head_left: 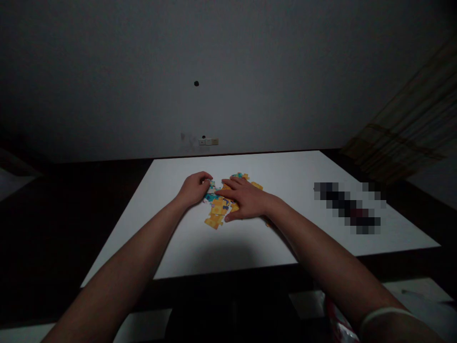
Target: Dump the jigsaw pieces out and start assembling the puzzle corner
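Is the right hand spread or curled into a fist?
Spread: the right hand fans its fingers over flat yellow jigsaw pieces on the white rectangular table.

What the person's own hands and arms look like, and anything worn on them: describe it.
The left hand and right hand show no gloves. The left forearm and right forearm are sleeveless where visible. A thin, pale band curves around the right arm; whether it is a cuff or bracelet is unclear.
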`<action>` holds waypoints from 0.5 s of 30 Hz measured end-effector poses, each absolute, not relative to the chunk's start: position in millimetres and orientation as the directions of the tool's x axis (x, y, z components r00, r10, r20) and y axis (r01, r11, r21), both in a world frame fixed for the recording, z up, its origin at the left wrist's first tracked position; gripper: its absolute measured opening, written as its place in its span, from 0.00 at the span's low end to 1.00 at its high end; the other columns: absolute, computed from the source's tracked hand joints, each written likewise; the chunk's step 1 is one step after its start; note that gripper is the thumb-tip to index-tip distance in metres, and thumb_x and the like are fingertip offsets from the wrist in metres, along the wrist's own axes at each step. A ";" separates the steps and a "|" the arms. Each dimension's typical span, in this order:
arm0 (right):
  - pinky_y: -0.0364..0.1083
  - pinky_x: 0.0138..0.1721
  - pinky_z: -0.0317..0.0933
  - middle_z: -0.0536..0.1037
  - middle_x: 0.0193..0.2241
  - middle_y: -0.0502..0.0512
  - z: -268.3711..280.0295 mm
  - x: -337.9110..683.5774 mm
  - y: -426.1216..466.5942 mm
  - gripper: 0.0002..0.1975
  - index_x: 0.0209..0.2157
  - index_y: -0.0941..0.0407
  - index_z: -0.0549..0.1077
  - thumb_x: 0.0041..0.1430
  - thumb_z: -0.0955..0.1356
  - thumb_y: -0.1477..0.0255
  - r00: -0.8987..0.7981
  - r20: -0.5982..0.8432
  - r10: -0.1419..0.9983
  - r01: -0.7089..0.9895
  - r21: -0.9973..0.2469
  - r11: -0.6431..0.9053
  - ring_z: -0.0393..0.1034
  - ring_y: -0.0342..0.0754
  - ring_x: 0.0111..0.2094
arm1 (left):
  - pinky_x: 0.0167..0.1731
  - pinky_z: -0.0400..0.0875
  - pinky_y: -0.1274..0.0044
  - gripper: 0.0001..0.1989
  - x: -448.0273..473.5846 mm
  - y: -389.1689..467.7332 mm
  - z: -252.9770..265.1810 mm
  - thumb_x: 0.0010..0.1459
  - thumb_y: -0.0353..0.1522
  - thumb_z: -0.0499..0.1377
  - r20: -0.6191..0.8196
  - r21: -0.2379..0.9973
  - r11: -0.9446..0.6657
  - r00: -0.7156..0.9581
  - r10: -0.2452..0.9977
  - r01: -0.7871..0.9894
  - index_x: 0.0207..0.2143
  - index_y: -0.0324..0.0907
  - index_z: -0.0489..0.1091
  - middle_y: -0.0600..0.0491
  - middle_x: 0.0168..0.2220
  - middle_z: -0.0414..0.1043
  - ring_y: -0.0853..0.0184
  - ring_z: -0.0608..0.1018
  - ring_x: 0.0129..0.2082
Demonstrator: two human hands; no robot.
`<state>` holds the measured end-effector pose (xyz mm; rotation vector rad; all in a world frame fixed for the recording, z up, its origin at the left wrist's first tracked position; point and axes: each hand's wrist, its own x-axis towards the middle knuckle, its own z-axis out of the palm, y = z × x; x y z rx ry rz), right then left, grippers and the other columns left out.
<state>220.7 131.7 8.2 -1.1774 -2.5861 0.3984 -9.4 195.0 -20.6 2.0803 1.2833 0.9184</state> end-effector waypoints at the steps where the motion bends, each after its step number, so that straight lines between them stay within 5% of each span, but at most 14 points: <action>1: 0.58 0.62 0.44 0.61 0.62 0.50 9.3 219.9 131.9 0.37 0.57 0.41 0.66 0.44 0.74 0.52 -0.631 0.106 0.769 0.697 -0.359 0.621 0.49 0.61 0.63 | 0.42 0.69 0.66 0.14 -9.1 193.7 -19.0 0.56 0.38 0.54 0.275 0.687 -0.441 0.355 0.894 0.577 0.41 0.45 0.73 0.50 0.38 0.74 0.60 0.73 0.38; 5: 0.54 0.57 0.52 0.69 0.55 0.51 16.0 232.3 137.5 0.20 0.50 0.44 0.73 0.53 0.71 0.67 -0.575 0.090 0.813 0.727 -0.399 0.558 0.62 0.56 0.55 | 0.56 0.61 0.62 0.25 -7.2 183.5 -10.2 0.56 0.46 0.57 0.232 0.528 -0.600 0.578 0.782 0.601 0.52 0.44 0.68 0.48 0.54 0.68 0.56 0.68 0.54; 10: 0.49 0.53 0.57 0.75 0.48 0.49 17.1 249.9 143.2 0.17 0.46 0.46 0.75 0.55 0.67 0.74 -0.542 0.167 0.823 0.703 -0.447 0.554 0.67 0.51 0.50 | 0.61 0.51 0.56 0.50 -6.5 172.4 -8.9 0.37 0.52 0.68 0.148 0.484 -0.695 0.732 0.665 0.533 0.62 0.50 0.56 0.47 0.65 0.51 0.46 0.55 0.64; 15: 0.48 0.50 0.60 0.77 0.46 0.52 18.4 254.6 146.3 0.16 0.47 0.48 0.74 0.59 0.64 0.73 -0.411 0.294 0.863 0.711 -0.489 0.505 0.69 0.50 0.47 | 0.58 0.59 0.62 0.31 2.9 167.2 -9.2 0.51 0.46 0.62 0.229 0.533 -0.683 0.692 0.684 0.499 0.58 0.53 0.63 0.51 0.56 0.66 0.53 0.66 0.57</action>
